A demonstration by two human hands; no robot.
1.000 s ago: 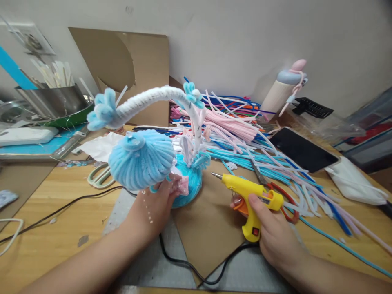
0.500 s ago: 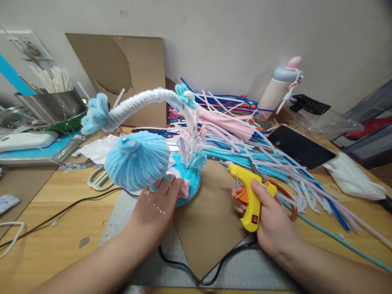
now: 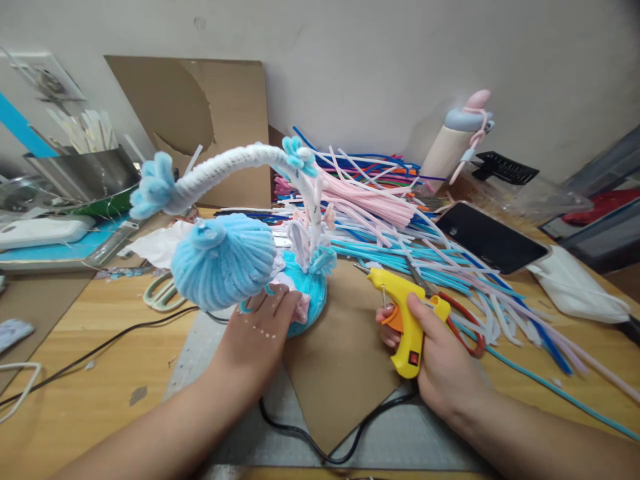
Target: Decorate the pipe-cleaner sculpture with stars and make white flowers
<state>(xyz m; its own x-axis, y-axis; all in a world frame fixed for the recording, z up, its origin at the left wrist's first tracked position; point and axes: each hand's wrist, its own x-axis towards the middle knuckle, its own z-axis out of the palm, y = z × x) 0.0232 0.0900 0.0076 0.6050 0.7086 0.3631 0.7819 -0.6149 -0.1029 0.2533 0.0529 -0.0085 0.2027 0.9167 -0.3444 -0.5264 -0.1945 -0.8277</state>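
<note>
My left hand point(image 3: 260, 328) grips the base of a pipe-cleaner lamp model point(image 3: 225, 260): a fluffy light-blue shade, a white arched stem with small blue flowers, and a round turquoise base point(image 3: 307, 293). My right hand point(image 3: 443, 363) is closed round a yellow hot glue gun point(image 3: 407, 313), finger on the orange trigger, nozzle pointing left towards the base and a short way off from it. Both rest over a brown cardboard sheet point(image 3: 345, 360).
A heap of pipe cleaners point(image 3: 400, 220) lies behind, with red-handled scissors point(image 3: 463, 323) by my right hand. A black phone point(image 3: 493, 240), a bottle point(image 3: 457, 143), pale green scissors point(image 3: 160, 293), a metal pot point(image 3: 83, 173) and leaning cardboard point(image 3: 200, 113) surround the wooden desk.
My right hand has brought the glue gun leftward and tilted it upright, closer to the lamp base. My left hand keeps its hold on the base.
</note>
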